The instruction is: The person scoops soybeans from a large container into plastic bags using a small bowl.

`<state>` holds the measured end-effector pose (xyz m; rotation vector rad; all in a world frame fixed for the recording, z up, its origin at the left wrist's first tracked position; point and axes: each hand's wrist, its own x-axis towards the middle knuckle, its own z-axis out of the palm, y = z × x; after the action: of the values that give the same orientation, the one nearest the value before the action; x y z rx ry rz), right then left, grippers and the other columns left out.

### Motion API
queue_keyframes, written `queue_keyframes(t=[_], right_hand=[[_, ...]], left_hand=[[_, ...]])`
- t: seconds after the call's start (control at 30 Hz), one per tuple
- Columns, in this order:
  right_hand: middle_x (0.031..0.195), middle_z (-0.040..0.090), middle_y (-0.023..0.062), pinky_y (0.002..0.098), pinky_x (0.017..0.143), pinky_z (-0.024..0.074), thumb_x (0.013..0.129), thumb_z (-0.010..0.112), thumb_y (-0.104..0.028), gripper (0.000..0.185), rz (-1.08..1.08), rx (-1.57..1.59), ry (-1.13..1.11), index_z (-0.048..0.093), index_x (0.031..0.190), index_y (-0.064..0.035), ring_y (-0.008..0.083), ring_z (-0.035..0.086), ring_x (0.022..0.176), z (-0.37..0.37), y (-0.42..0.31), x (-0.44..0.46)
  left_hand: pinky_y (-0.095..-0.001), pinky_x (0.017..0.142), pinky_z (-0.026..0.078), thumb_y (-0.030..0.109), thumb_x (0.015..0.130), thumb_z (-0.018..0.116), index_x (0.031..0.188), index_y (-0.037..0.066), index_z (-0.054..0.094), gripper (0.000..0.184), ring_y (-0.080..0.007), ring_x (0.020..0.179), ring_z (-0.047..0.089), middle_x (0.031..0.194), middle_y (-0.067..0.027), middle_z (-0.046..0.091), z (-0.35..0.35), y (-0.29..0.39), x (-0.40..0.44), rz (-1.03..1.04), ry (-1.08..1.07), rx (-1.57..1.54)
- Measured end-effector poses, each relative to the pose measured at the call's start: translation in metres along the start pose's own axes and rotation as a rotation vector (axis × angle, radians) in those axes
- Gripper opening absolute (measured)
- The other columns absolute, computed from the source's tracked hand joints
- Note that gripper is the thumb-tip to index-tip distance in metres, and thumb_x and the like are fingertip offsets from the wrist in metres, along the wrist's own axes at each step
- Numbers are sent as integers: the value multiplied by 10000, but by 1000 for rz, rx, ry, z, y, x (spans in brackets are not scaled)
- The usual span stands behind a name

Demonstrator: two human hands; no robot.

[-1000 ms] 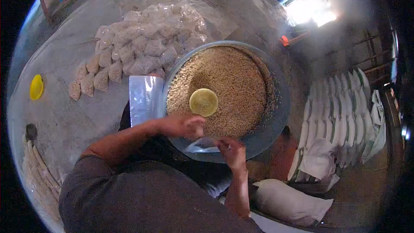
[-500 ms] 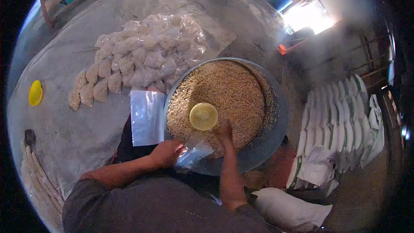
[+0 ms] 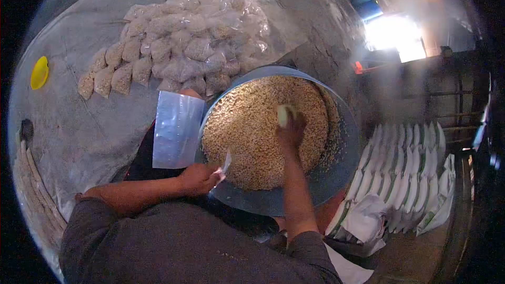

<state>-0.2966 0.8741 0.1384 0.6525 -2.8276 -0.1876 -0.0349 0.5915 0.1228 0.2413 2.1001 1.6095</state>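
Fingers of the right hand [image 3: 292, 128] are curled around a pale cup [image 3: 284, 116], which from my remote view looks tipped on its side; the hand partly hides it, so I can't tell whether anything is inside. That hand is over the grain [image 3: 252, 142], a little toward twelve o'clock from the middle of the blue basin [image 3: 310, 197]. At the basin's eight o'clock edge, I have the left hand [image 3: 198, 179] with its fingers nearly closed, pinching a clear bag [image 3: 226, 163] whose thin, shiny edge stands up near the rim. The bag's opening is too small for me to make out. At nine o'clock, just beside the basin, flat bags [image 3: 178, 130] lie over the dark-clothed leg. From ten to twelve o'clock I see filled bags [image 3: 197, 50] crowded together on the grey floor [image 3: 118, 139], with a looser row of them reaching out to the left. A yellow dish [image 3: 39, 73] sits well apart, between nine and ten o'clock. Long pale strips [image 3: 37, 194] lie at the far left, between eight and nine o'clock. Toward three and four o'clock, I can see white sacks [image 3: 402, 173] packed side by side, with a crumpled sack [image 3: 364, 218] at their near end.
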Motion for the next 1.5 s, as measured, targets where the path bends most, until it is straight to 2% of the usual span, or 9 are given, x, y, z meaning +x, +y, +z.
queue_keyframes(t=[0.33, 0.57, 0.9, 0.97, 1.07, 1.17, 1.23, 1.37, 1.5], right_hand=[[1409, 532, 148, 538, 992, 483, 950, 585, -197, 544, 1135, 2430, -97, 438, 1453, -53, 369, 560, 1227, 163, -78, -82], [1376, 545, 136, 434, 981, 484, 1057, 445, -267, 425, 1553, 1647, 394, 479, 1409, -31, 332, 573, 1173, 110, -97, -220], [1481, 450, 150, 394, 972, 511, 1009, 552, -180, 527, 638, 2605, 1371, 397, 1486, -20, 283, 515, 1279, 152, -75, -308], [1481, 465, 140, 417, 1121, 349, 1023, 525, -260, 494, 1192, 1722, 812, 438, 1470, -69, 337, 473, 1315, 65, -76, -277], [1475, 469, 157, 420, 1107, 372, 1042, 501, -269, 480, 1082, 983, 496, 432, 1470, -63, 332, 469, 1325, 64, -82, -277], [1405, 525, 171, 416, 1045, 421, 1056, 468, -248, 446, 1335, 2101, 554, 440, 1460, -61, 319, 512, 1275, 90, -84, -274], [1328, 576, 166, 431, 960, 474, 1050, 476, -228, 436, 1323, 1430, 36, 446, 1443, -41, 309, 578, 1176, 112, -77, -274], [1277, 605, 148, 422, 908, 503, 1023, 542, -280, 487, 1172, 1167, 24, 454, 1427, -23, 298, 616, 1106, 133, -89, -290], [1198, 634, 134, 401, 880, 519, 986, 605, -286, 502, 1495, 2027, 586, 489, 1389, -11, 295, 641, 1056, 121, -84, -288]], left_hand=[[-486, 803, 520, 329, 1024, 509, 1062, 56, 636, 304, -405, 900, 663, 960, -198, 680, 5, -3, 17, -22, 66, 173], [-438, 783, 531, 270, 997, 563, 996, 14, 664, 275, -346, 911, 693, 945, -170, 704, 18, -17, 22, 168, 151, 315], [-313, 698, 533, 215, 1017, 579, 989, 24, 609, 195, -188, 795, 663, 847, -70, 671, 35, 7, 24, -153, 250, -320], [-300, 660, 525, 224, 1011, 589, 986, 45, 603, 181, -187, 751, 646, 835, -66, 661, 36, 16, 22, -108, 199, -485], [-322, 596, 504, 238, 1000, 602, 995, 56, 596, 182, -188, 705, 620, 812, -61, 643, 38, 50, 11, -60, 173, -494], [-305, 582, 468, 220, 999, 598, 953, 50, 591, 177, -161, 665, 582, 789, -41, 624, 23, 42, 12, -127, 221, -432], [-302, 583, 450, 236, 1006, 589, 915, 52, 580, 205, -142, 641, 548, 760, -21, 592, 18, 28, 21, -17, 413, -186], [-305, 574, 411, 260, 1029, 548, 862, 65, 566, 258, -111, 619, 484, 717, 17, 529, 16, 45, 20, 171, 718, 116], [-272, 564, 420, 300, 1049, 529, 946, 92, 598, 243, -96, 653, 473, 739, 11, 523, 4, 39, 20, 59, 574, -414]])
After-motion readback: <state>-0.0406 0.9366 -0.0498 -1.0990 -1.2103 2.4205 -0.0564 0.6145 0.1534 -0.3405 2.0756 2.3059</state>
